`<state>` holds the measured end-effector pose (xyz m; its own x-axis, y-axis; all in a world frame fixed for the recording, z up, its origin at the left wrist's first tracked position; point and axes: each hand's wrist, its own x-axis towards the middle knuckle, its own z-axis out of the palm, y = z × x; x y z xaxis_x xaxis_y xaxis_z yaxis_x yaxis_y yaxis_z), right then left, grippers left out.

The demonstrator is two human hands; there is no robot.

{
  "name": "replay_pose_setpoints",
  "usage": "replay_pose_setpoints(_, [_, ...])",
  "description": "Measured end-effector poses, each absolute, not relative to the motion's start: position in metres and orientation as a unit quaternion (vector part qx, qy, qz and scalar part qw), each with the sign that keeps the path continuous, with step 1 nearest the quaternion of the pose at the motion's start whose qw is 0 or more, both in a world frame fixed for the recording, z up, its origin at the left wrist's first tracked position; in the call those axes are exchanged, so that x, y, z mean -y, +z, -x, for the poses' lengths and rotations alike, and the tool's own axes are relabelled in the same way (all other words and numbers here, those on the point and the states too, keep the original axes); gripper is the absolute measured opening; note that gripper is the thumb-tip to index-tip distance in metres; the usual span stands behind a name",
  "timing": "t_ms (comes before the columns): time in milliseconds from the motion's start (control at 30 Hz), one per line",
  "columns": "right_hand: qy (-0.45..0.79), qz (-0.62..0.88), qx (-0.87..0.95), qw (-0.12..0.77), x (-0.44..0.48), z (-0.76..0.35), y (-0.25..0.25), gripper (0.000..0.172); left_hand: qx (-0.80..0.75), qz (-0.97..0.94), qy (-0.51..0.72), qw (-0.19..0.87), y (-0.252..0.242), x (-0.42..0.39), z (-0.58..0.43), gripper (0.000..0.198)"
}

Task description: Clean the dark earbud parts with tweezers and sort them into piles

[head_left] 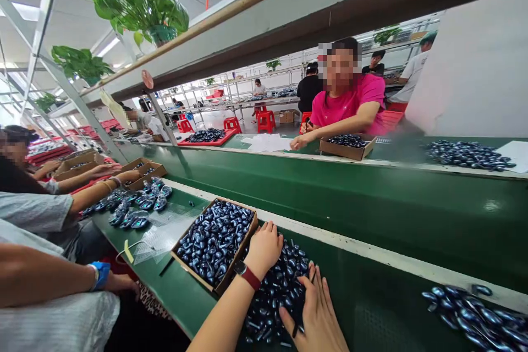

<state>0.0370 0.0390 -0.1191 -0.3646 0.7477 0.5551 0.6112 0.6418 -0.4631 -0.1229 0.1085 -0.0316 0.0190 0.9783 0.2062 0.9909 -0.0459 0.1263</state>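
My L hand is resting open by brown cardboard box, which is being full of glossy dark-blue small parts; my R hand is lying open on loose pile, many parts remaining outside box on green belt.

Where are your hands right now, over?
Left hand at corner of cardboard tray. Right hand on loose pile of dark blue parts. Pile on green belt.

A cardboard tray sits on the belt counter, left of a loose parts heap. Another heap lies farther right.
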Motion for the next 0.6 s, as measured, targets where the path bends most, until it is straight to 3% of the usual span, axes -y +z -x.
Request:
replay_pose_setpoints(333, [0.250, 0.417, 0.746, 0.454, -0.059, -0.002, -0.096, 0.051, 0.558, 0.817, -0.145, -0.016, -0.009, -0.096, 0.112, 0.031])
replay_pose_setpoints(467, [0.312, 0.442, 0.681, 0.494, -0.058, -0.015, -0.079, 0.032, 0.509, 0.847, -0.152, -0.032, -0.006, -0.103, 0.114, 0.026])
replay_pose_setpoints(600, [0.344, 0.473, 0.604, 0.541, -0.051, -0.030, -0.067, 0.030, 0.501, 0.851, -0.156, -0.011, -0.013, -0.102, 0.107, 0.032])
